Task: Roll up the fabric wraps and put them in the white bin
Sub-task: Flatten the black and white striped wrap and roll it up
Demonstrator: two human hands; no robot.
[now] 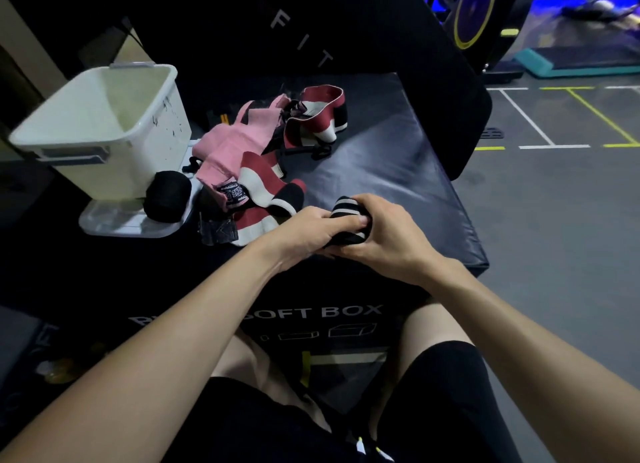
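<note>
While both hands close on it, we see the black fabric wrap with white stripes [347, 220] as a nearly finished roll at the near edge of the padded black worktop [398, 171]. Our left hand [311, 232] pinches one end; our right hand [388, 235] curls its grip round the other. We judge it light, soft and springy, best held round its girth so it cannot unwind. Its long axis appears to run away from us, tilted leftward. Loose pink and red-and-white wraps [252, 157] lie beyond, beside the white plastic bin [69, 130].
</note>
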